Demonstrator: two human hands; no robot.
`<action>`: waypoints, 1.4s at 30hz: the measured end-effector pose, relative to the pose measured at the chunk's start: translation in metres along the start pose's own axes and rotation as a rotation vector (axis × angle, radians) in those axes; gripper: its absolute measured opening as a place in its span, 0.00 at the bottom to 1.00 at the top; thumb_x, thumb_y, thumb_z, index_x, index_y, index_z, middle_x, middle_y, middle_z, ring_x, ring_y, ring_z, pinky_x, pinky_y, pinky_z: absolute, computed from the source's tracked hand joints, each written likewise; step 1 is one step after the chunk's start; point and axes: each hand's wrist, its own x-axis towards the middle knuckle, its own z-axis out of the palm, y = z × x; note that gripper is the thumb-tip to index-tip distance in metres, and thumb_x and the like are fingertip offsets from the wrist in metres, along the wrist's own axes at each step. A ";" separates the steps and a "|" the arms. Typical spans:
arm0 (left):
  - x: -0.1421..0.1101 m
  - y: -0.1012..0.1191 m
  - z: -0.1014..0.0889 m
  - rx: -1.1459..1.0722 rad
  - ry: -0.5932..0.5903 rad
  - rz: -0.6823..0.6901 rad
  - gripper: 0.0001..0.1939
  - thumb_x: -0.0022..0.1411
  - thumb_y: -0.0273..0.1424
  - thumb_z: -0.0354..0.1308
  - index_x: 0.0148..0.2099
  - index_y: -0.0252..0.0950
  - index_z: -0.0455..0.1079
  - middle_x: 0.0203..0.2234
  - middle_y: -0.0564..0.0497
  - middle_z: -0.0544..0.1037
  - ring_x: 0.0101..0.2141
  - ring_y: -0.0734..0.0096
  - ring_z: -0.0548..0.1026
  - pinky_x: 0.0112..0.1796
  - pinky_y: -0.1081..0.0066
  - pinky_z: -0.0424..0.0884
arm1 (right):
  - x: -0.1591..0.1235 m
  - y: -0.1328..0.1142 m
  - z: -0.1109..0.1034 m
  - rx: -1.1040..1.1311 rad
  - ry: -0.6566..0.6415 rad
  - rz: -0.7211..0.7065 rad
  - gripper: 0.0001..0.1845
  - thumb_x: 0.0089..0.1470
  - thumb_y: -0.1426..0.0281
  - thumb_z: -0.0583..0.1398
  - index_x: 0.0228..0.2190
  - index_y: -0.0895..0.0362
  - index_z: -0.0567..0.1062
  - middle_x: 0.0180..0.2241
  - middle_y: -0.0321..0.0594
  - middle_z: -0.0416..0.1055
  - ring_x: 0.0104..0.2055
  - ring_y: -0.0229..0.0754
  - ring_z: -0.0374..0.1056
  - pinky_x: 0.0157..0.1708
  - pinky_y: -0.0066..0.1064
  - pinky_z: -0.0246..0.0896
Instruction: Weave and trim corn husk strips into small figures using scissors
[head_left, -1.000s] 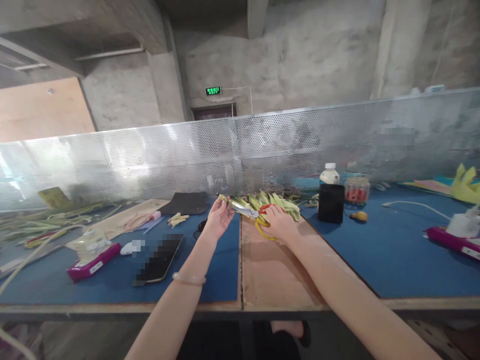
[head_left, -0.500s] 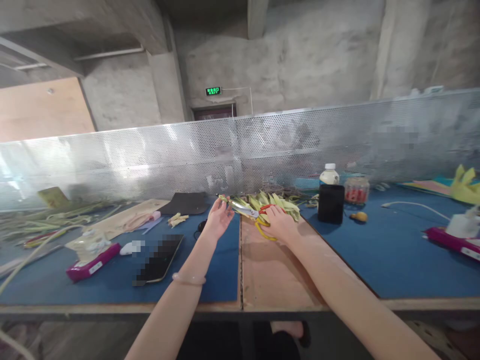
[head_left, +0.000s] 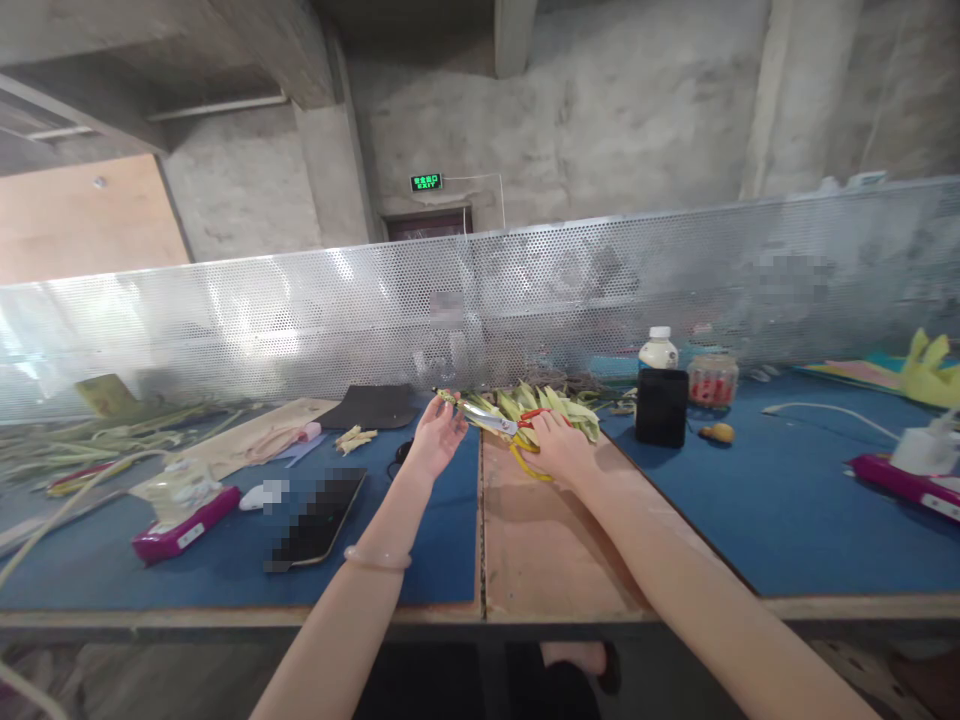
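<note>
scissors [head_left: 491, 418]: gripped by right hand [head_left: 561, 447] | long axis: crosswise, blades toward left hand [head_left: 437, 437] | left: pinching small speckled piece [head_left: 445, 397] | near worktop's [head_left: 555, 560] far edge

Purple power strip [head_left: 187, 523] (white label), blue table mats [head_left: 780, 500], yellow-and-red scissors handles [head_left: 531, 460], pale green leaves [head_left: 559, 405], green-lit exit sign [head_left: 426, 182].

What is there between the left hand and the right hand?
The blades of the scissors stretch from the right hand toward the left hand, pale green leaves behind, in the head view.
</note>
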 end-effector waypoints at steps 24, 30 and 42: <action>0.000 -0.002 0.001 0.018 0.015 0.001 0.11 0.53 0.22 0.61 0.39 0.40 0.70 0.40 0.53 0.75 0.31 0.77 0.73 0.32 0.75 0.69 | -0.001 0.000 0.001 0.009 -0.017 0.006 0.19 0.52 0.57 0.54 0.37 0.59 0.69 0.38 0.47 0.70 0.42 0.46 0.64 0.31 0.31 0.58; 0.002 -0.005 0.000 0.026 0.032 -0.011 0.11 0.53 0.21 0.60 0.38 0.39 0.70 0.40 0.52 0.75 0.30 0.78 0.73 0.31 0.75 0.69 | 0.000 0.000 0.002 0.016 -0.018 0.010 0.20 0.51 0.56 0.54 0.38 0.59 0.68 0.39 0.47 0.69 0.42 0.45 0.64 0.31 0.31 0.58; -0.002 -0.002 0.004 0.016 0.026 -0.027 0.11 0.52 0.21 0.61 0.38 0.38 0.70 0.38 0.53 0.76 0.28 0.79 0.73 0.33 0.75 0.69 | -0.002 0.001 0.005 0.024 -0.041 0.012 0.19 0.52 0.56 0.55 0.38 0.59 0.68 0.39 0.43 0.68 0.43 0.42 0.64 0.34 0.32 0.59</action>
